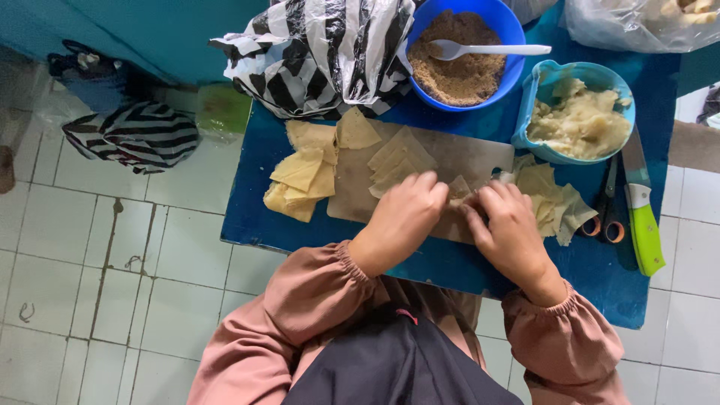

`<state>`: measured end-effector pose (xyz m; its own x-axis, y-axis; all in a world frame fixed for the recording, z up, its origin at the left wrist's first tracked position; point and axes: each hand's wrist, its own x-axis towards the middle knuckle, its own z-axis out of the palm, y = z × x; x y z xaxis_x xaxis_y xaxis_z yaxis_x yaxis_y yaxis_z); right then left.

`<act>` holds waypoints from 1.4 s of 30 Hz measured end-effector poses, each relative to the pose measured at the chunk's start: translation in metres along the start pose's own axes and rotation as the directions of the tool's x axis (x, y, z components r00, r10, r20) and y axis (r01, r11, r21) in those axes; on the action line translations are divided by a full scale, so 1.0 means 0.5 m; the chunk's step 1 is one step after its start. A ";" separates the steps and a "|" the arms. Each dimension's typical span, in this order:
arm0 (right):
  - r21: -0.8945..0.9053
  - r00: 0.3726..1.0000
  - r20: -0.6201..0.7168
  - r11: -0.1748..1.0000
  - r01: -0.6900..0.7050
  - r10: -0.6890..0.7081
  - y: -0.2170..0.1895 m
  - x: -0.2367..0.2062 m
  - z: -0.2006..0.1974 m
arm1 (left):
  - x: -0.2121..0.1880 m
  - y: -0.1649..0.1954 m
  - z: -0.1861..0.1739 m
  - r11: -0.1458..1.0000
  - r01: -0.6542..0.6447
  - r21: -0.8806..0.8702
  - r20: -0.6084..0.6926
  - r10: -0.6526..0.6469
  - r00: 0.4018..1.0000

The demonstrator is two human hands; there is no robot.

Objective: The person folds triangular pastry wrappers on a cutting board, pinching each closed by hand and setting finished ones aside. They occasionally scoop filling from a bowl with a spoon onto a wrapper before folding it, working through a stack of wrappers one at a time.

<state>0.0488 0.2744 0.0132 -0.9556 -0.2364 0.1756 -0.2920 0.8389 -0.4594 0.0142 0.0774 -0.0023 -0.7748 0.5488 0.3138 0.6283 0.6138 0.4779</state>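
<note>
Fingertips of both hands, left hand point(401, 217) and right hand point(510, 232), were pinched shut on one small dough wrapper point(459, 189) at the cutting board point(465, 157) centre; I judged a fold in progress, needing a firm seal next. Room was tight: wrapper stacks point(304, 176) left, filling bowl point(581, 112), scissors point(609, 214) and knife point(641, 214) right, table edge point(247, 232) near.

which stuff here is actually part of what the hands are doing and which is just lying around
In use:
- left hand and right hand, both on a folded wrapper piece
- cutting board
- loose wrapper sheets
- light blue bowl of pale mash
- blue bowl of brown crumbs with white spoon

Lying about:
- green-handled knife
- scissors
- striped plastic bag
- striped bag on the floor
</note>
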 end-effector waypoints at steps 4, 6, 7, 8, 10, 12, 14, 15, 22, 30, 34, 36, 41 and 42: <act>0.106 0.995 -0.024 0.990 -0.098 0.101 0.002 0.003 0.003 | 0.025 -0.019 0.017 0.995 0.064 -0.079 0.097 -0.057 0.994; 0.177 0.993 -0.059 0.980 -0.087 0.099 -0.003 0.002 0.001 | 0.047 -0.032 0.018 0.990 0.078 -0.121 0.150 -0.060 0.987; 0.096 0.994 -0.101 0.995 -0.027 0.036 -0.007 0.001 0.002 | 0.058 -0.037 0.016 0.987 0.085 -0.134 0.183 -0.060 0.981; 0.013 0.990 -0.137 0.999 0.032 -0.029 -0.014 -0.003 0.005 | 0.066 -0.041 0.012 0.985 0.093 -0.146 0.217 -0.060 0.974; -0.100 0.978 -0.171 0.990 0.101 -0.117 -0.023 -0.005 0.005 | 0.077 -0.042 -0.001 0.975 0.171 -0.144 0.219 -0.137 0.966; -0.153 0.972 -0.177 0.980 0.125 -0.152 -0.028 -0.008 0.003 | 0.077 -0.034 -0.016 0.952 0.168 -0.255 0.116 -0.142 0.983; -0.076 0.989 -0.115 0.994 0.083 -0.091 -0.028 -0.008 -0.001 | 0.057 -0.027 -0.038 0.890 0.050 -0.453 -0.096 -0.105 0.990; -0.037 0.995 -0.082 0.998 0.058 -0.061 -0.027 -0.009 -0.004 | 0.042 -0.018 -0.047 0.899 0.009 -0.438 -0.135 -0.076 0.988; 0.010 0.997 0.034 0.997 0.073 -0.073 -0.028 -0.036 -0.001 | -0.044 0.023 -0.067 0.973 -0.139 -0.183 -0.129 0.116 0.985; 0.134 0.992 0.018 0.983 -0.125 0.124 -0.016 -0.042 0.007 | -0.038 0.012 -0.031 0.997 -0.052 0.063 -0.022 0.053 0.998; 0.067 0.986 -0.154 0.996 0.067 -0.056 -0.033 -0.049 0.012 | -0.022 0.005 -0.022 0.999 -0.039 0.034 0.048 0.037 0.998; -0.017 0.986 -0.139 0.996 0.090 -0.091 -0.038 -0.046 0.012 | -0.013 0.007 -0.023 0.999 -0.018 0.030 0.072 0.016 0.997; -0.044 0.995 -0.052 0.996 0.080 -0.082 -0.034 -0.031 0.003 | -0.006 0.031 -0.041 0.998 0.044 -0.035 0.043 -0.042 0.998; -0.038 0.995 -0.036 0.995 0.090 -0.091 -0.032 -0.030 0.000 | -0.009 0.033 -0.045 0.995 0.001 -0.103 -0.016 -0.003 1.000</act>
<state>0.0679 0.2645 0.0176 -0.9229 -0.2941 0.2483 -0.3750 0.8324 -0.4080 0.0265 0.0724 0.0226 -0.7776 0.5378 0.3258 0.6169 0.5524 0.5606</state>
